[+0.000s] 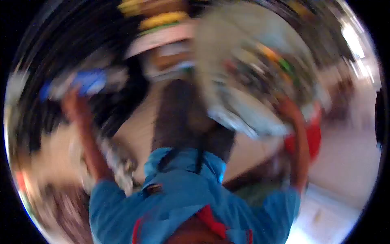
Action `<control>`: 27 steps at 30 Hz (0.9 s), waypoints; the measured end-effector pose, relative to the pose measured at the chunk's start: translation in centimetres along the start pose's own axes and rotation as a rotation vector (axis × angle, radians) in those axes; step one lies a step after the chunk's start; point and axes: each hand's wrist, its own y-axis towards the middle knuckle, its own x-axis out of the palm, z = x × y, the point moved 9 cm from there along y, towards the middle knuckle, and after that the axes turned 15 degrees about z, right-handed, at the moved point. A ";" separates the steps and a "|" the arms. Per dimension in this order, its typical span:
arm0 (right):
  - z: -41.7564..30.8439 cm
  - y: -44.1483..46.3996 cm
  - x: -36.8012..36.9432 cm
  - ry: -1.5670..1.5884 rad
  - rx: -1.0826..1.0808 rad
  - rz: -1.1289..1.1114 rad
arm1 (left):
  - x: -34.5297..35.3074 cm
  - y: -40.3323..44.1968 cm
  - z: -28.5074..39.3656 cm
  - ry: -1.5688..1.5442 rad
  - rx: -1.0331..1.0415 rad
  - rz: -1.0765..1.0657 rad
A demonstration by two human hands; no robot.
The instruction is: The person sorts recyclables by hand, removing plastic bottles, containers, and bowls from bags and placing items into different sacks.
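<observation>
Motion blur smears the whole head view. On the left, my left hand [72, 97] is closed on a blue-and-white packet [92, 81], whose exact kind I cannot make out. Behind the packet spreads a large black plastic bag [126, 89]. My right hand [287, 109] reaches over the near right side of a big pale sack [213, 53], its fingers too blurred to read. Inside the sack's mouth lies a jumble of mixed items [260, 73], with orange and green pieces among them.
Stacked yellow, pink and brown pieces [162, 32] stand at the top, beside the sack. Something red [313, 140] shows below my right forearm. Crumpled pale material [115, 158] lies by my left forearm. Light floor [136, 126] shows beside my legs.
</observation>
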 end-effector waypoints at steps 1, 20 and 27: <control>-2.0 -0.7 -1.5 0.056 0.037 0.053 | 2.5 -0.6 -0.2 -0.665 -0.388 0.038; -2.6 -42.2 -2.1 0.435 0.865 1.441 | 27.2 -32.9 36.3 -0.935 0.056 -1.162; 0.4 -69.7 6.4 -0.178 1.651 1.499 | 39.3 -25.6 29.0 -0.366 0.366 -0.972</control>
